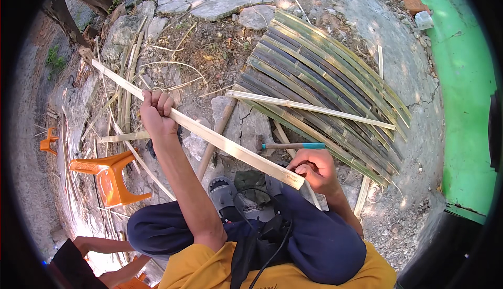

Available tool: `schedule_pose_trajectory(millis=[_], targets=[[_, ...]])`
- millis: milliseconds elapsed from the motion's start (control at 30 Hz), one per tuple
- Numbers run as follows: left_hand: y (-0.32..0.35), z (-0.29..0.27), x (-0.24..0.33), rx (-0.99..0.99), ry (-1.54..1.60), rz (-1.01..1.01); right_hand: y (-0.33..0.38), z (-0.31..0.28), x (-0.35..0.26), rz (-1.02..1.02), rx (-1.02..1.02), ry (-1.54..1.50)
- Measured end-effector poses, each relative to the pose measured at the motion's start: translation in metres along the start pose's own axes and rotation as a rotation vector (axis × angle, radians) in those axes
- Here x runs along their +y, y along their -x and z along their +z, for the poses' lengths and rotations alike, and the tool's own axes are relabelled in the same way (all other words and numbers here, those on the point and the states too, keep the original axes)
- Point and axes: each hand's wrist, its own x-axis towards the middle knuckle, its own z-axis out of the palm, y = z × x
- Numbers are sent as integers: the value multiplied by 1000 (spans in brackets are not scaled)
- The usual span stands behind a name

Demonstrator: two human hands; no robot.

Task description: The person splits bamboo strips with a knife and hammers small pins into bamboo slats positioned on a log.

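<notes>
A long, pale split-bamboo strip [225, 143] slants across in front of me, from the upper left down to its cut end near my right knee. My left hand [159, 115] is closed around its upper part. Beside the lower end, my right hand [316, 168] is curled with thumb and fingers pressed together. Something small and dark shows at its fingertips, too hidden to name. Just beyond that hand lies a hammer [288, 146] with a wooden handle and a teal end.
Ahead to the right, dark green bamboo slats [325, 95] lie side by side, a pale strip [314, 109] across them. Loose strips [128, 79] and an orange plastic stool [110, 176] are at left. Another person's arm [105, 244] shows lower left. A green wall [466, 90] borders the right.
</notes>
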Motion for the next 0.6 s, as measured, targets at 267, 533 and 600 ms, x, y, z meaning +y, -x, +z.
schedule_pose_trajectory(millis=[267,533,600], targets=[[-2,-15,-11,-302,339,-166,-5,9,11,-201,-208,141],[4,-12,-3,-292,363,46,-7,6,36,195,6,-375],[2,-8,-2,-226,276,25,-8,13,32,86,-35,-379]])
